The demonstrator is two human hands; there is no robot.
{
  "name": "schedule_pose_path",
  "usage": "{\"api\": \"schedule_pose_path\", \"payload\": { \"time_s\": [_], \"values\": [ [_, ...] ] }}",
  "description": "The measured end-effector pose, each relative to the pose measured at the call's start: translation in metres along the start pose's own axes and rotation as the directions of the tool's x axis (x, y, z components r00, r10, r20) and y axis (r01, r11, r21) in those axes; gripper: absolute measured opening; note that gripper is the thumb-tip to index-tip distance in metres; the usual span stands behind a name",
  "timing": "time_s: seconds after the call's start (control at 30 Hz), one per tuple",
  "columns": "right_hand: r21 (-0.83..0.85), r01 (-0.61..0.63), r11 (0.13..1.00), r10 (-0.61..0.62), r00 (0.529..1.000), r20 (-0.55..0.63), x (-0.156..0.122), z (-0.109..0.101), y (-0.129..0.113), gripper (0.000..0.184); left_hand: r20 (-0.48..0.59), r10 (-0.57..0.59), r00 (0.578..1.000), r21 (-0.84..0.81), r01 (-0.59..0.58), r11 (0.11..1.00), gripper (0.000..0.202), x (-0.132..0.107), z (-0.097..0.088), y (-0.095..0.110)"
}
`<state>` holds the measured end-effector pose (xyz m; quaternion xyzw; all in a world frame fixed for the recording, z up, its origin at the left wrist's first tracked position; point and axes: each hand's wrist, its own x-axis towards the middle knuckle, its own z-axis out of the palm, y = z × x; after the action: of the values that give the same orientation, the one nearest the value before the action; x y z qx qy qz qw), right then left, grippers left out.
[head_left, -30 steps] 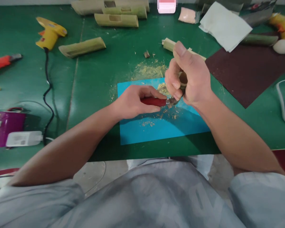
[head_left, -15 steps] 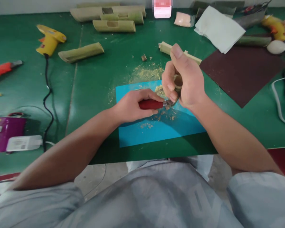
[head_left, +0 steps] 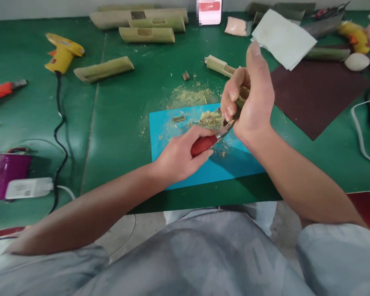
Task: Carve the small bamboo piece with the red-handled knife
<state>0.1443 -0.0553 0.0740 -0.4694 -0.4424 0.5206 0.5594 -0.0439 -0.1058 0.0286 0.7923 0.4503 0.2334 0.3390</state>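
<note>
My left hand (head_left: 180,158) is closed around the red handle of a small knife (head_left: 203,144), whose blade points up and right into my other hand. My right hand (head_left: 249,98) is wrapped around a short bamboo piece (head_left: 243,95), thumb sticking up; most of the piece is hidden by the fingers. Both hands hover over a blue mat (head_left: 185,172) on the green table (head_left: 123,107). A heap of pale shavings (head_left: 210,119) lies on the mat just left of my right hand.
Several cut bamboo tubes (head_left: 146,34) lie at the back, one (head_left: 104,69) closer left, a notched one (head_left: 218,65) behind my right hand. A yellow glue gun (head_left: 61,53) and its cord, an orange cutter (head_left: 3,88), brown sandpaper (head_left: 320,94), white paper (head_left: 282,39).
My left hand pulled the knife back toward me and tilted it upward. My right hand lifted and shifted right with the bamboo piece, uncovering the shavings on the mat.
</note>
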Motion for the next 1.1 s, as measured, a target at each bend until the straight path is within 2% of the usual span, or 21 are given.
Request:
{"api": "schedule_pose_path", "payload": {
  "time_s": [0.17, 0.37, 0.53, 0.7, 0.8, 0.9, 1.03, 1.1],
  "values": [
    [-0.040, -0.073, 0.997, 0.079, 0.980, 0.181, 0.005, -0.009, 0.005, 0.074, -0.037, -0.046, 0.998, -0.119, 0.042, 0.992, 0.040, 0.003, 0.003, -0.005],
    [-0.050, -0.007, 0.999, 0.007, 1.000, 0.012, 0.010, -0.008, 0.010, 0.068, -0.029, -0.084, 0.996, -0.247, 0.075, 0.966, 0.036, 0.010, -0.001, -0.007],
    [0.017, -0.015, 1.000, 0.015, 0.999, 0.048, 0.015, -0.009, 0.011, 0.070, 0.005, -0.094, 0.996, -0.272, 0.092, 0.958, 0.039, 0.015, -0.005, -0.008],
    [-0.019, -0.010, 1.000, 0.009, 1.000, -0.030, 0.015, -0.008, 0.006, 0.075, 0.026, -0.105, 0.994, -0.291, 0.108, 0.951, 0.044, 0.018, -0.006, -0.013],
    [-0.002, -0.015, 1.000, 0.015, 1.000, -0.018, 0.017, -0.009, 0.005, 0.076, 0.035, -0.122, 0.992, -0.364, 0.126, 0.923, 0.046, 0.021, -0.007, -0.012],
    [0.069, -0.001, 0.998, 0.001, 1.000, 0.007, 0.021, -0.010, 0.008, 0.077, 0.080, -0.183, 0.980, -0.469, 0.199, 0.861, 0.045, 0.024, -0.008, -0.010],
    [0.176, 0.043, 0.983, -0.040, 0.999, -0.016, 0.026, -0.010, 0.012, 0.079, 0.203, -0.282, 0.938, -0.551, 0.348, 0.758, 0.050, 0.026, -0.008, -0.010],
    [0.205, 0.051, 0.977, -0.049, 0.999, -0.014, 0.027, -0.010, 0.012, 0.080, 0.215, -0.286, 0.934, -0.538, 0.357, 0.763, 0.052, 0.026, -0.008, -0.010]
  ]
}}
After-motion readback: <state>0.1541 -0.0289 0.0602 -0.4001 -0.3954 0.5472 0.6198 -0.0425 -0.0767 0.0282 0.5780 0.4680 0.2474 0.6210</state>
